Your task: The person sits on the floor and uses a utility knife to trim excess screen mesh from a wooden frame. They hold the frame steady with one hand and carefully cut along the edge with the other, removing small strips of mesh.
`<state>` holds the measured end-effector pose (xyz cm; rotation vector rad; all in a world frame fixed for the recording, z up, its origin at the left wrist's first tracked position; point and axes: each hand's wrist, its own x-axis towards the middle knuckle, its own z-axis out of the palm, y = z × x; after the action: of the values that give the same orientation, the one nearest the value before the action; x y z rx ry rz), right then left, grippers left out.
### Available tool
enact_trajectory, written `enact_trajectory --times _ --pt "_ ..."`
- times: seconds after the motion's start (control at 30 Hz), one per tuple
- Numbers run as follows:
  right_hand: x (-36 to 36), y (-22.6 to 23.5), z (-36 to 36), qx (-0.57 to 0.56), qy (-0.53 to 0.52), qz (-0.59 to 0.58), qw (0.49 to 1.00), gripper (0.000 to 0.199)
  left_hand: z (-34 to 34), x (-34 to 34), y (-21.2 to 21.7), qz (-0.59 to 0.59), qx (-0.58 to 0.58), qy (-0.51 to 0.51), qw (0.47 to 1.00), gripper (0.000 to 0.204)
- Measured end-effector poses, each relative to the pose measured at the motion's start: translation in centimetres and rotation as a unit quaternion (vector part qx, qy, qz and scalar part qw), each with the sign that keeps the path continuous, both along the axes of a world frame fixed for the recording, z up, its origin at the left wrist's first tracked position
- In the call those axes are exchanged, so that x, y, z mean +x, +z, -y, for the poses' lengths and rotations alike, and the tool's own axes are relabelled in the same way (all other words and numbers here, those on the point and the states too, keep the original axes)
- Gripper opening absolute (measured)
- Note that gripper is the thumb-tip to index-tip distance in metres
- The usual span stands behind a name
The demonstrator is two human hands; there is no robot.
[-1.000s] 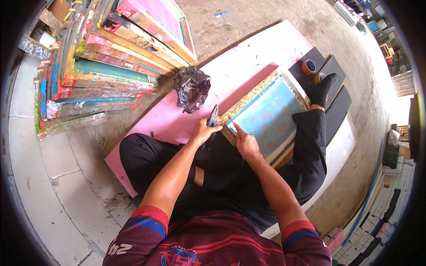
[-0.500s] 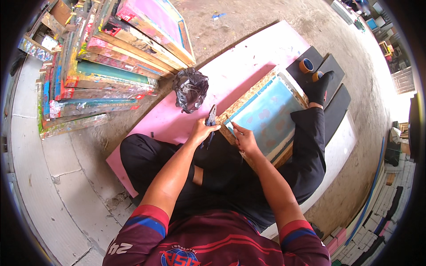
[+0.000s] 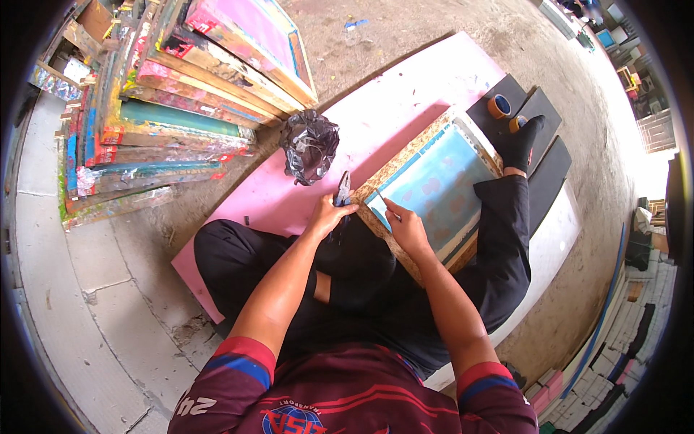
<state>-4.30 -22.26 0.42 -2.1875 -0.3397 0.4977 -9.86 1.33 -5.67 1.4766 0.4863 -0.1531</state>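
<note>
Wooden frames (image 3: 173,108), paint-smeared and stacked on edge, fill the far left, well away from either set of fingers. Next comes a crumpled black plastic bag (image 3: 309,147) on the pink board (image 3: 405,94), lying just beyond and a little left of the left hand's fingertips. The left hand (image 3: 327,217) is closed around the handles of a pair of pliers (image 3: 342,192), whose nose points up past the fingers toward the bag. Just right of those knuckles starts the near corner of the screen frame (image 3: 434,189) (wood border, pale blue mesh with faint patches), resting across the person's lap and tilting away to the right. The right hand (image 3: 407,228) lies on that corner, fingers drawn together in a pinch on a thin sliver at the frame's edge; what the sliver is cannot be told. Beyond the frame, well past the right fingers, two tape rolls (image 3: 499,106) sit on dark mats (image 3: 549,166) by a black-socked foot (image 3: 522,141).
</note>
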Motion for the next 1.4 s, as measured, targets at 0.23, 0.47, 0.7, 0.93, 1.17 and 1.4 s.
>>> enact_trajectory --times 0.23,0.47,0.7,0.93,1.17,1.4 --pt "-0.4 2.8 -0.9 -0.091 -0.019 -0.034 0.995 0.038 -0.1 0.2 0.7 -0.025 0.005 -0.005 1.000 0.061" --pt "-0.7 4.4 -2.2 -0.193 0.007 -0.015 0.981 0.040 -0.1 0.1 0.1 -0.014 0.027 -0.001 1.000 0.057" --pt "-1.3 4.3 -3.8 -0.191 -0.013 -0.040 0.981 0.039 0.2 -0.1 -0.5 -0.007 0.046 0.002 0.999 0.057" --pt "-1.0 2.9 -2.7 -0.156 0.003 -0.023 0.987 0.048 0.3 0.0 -0.4 -0.001 0.000 0.008 1.000 0.060" --pt "0.3 -1.7 -0.5 0.056 -0.040 -0.122 0.990 0.042 -0.3 0.1 -0.5 -0.050 0.014 -0.007 0.999 0.061" --pt "0.1 -0.1 -0.8 0.126 -0.103 -0.285 0.945 0.044 0.0 0.2 0.6 -0.027 0.001 0.000 1.000 0.059"
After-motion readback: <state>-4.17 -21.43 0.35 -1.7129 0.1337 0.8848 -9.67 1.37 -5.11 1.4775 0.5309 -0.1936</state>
